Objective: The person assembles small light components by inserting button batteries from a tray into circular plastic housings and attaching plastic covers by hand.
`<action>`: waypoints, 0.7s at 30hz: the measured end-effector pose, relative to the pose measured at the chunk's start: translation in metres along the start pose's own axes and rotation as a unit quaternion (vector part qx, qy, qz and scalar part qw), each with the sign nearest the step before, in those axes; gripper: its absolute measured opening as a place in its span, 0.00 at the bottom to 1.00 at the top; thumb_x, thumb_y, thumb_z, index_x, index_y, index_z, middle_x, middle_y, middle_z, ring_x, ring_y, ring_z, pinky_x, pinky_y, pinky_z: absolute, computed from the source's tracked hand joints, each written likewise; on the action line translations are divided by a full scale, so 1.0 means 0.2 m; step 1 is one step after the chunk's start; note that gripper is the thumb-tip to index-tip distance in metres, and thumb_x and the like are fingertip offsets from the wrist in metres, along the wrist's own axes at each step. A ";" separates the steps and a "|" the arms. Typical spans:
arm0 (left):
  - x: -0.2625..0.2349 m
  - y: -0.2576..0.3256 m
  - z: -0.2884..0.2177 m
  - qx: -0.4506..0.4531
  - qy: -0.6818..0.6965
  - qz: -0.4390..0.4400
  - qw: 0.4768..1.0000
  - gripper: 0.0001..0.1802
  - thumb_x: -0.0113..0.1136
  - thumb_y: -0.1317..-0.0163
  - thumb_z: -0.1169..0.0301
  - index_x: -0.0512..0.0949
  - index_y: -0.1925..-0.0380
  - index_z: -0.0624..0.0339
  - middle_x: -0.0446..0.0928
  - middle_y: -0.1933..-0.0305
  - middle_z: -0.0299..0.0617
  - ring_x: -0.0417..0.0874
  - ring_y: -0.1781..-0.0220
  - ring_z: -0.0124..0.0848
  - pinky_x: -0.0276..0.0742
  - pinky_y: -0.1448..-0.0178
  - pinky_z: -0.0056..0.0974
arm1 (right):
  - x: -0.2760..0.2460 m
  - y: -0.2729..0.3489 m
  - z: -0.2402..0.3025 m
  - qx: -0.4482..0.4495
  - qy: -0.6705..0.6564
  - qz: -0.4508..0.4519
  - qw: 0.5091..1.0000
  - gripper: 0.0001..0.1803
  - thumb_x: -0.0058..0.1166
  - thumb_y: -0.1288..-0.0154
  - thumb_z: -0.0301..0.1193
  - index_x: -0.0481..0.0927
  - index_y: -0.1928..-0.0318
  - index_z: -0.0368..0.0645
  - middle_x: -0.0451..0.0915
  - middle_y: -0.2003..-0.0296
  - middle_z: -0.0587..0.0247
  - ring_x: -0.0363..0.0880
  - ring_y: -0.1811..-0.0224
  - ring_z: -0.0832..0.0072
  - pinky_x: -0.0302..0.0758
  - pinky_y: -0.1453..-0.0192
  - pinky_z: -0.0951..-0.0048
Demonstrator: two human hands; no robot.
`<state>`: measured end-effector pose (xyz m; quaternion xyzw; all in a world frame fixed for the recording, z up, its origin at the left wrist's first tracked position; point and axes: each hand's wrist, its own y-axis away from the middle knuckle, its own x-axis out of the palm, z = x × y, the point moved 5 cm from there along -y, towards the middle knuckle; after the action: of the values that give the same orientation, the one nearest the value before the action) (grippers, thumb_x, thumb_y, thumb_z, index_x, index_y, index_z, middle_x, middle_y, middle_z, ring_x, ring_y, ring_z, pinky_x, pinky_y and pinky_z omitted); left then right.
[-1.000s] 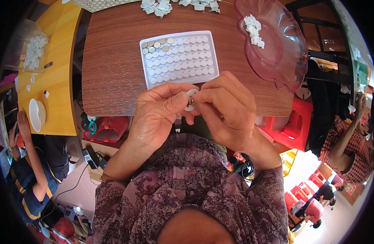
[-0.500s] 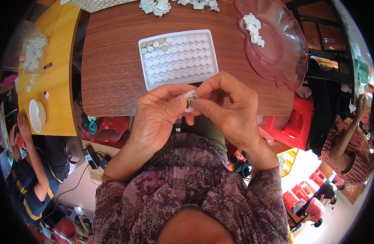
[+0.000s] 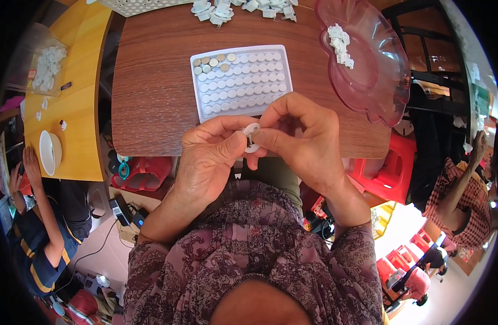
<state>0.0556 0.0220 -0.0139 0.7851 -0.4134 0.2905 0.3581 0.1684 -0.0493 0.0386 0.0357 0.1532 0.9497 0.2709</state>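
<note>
Near the table's front edge, my left hand pinches a small round white plastic part between thumb and fingers. My right hand meets it from the other side, its thumb and fingertips closed at the part's middle, where a bit of metal shows. Whether those fingertips hold a separate small piece cannot be made out. Just beyond my hands lies a white tray with rows of round white slots. Several silver and tan coin-like discs fill its far left corner.
A pink translucent scalloped dish with small white pieces stands at the far right. More white plastic parts lie at the table's far edge. On the yellow table at left are a white bowl and a clear bin; a co-worker's hands rest there.
My right fingers have shifted slightly on the white part, and metal shows more at its middle. The table and tray sit slightly lower and further right in view.
</note>
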 end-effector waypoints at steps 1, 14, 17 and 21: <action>0.00 0.00 -0.01 0.004 0.001 0.000 1.000 0.19 0.61 0.42 0.68 0.74 0.56 0.72 0.79 0.62 0.48 0.81 0.65 0.34 0.76 0.65 0.34 | 0.01 0.00 0.00 0.020 0.011 0.008 1.000 0.06 0.60 0.47 0.17 0.74 0.70 0.34 0.78 0.74 0.65 0.77 0.74 0.83 0.74 0.71 0.84; -0.06 0.07 -0.12 0.011 0.041 0.005 0.999 0.21 0.58 0.40 0.65 0.73 0.55 0.72 0.78 0.59 0.56 0.82 0.65 0.36 0.77 0.67 0.34 | 0.08 -0.34 0.09 -0.380 0.439 -0.138 0.802 0.09 0.58 0.50 0.21 0.81 0.65 0.41 0.75 0.74 0.59 0.74 0.72 0.66 0.71 0.71 0.70; -0.08 0.06 -0.12 0.009 0.048 -0.001 0.999 0.20 0.57 0.39 0.65 0.73 0.54 0.72 0.78 0.59 0.55 0.82 0.65 0.35 0.77 0.67 0.33 | 0.12 -0.36 0.06 -0.387 0.519 -0.127 0.751 0.08 0.58 0.53 0.21 0.79 0.69 0.41 0.73 0.75 0.61 0.73 0.71 0.62 0.70 0.72 0.65; -0.09 0.05 -0.13 0.005 0.054 -0.007 0.999 0.20 0.57 0.39 0.65 0.73 0.55 0.72 0.78 0.59 0.55 0.82 0.65 0.34 0.77 0.67 0.33 | 0.14 -0.37 0.06 -0.411 0.524 -0.122 0.736 0.07 0.58 0.55 0.20 0.76 0.72 0.40 0.72 0.76 0.61 0.72 0.70 0.63 0.70 0.71 0.63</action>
<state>0.0338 0.0453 -0.0088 0.7732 -0.3864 0.3316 0.3780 0.1842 0.0287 0.0271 -0.6012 -0.1311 0.7478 0.2494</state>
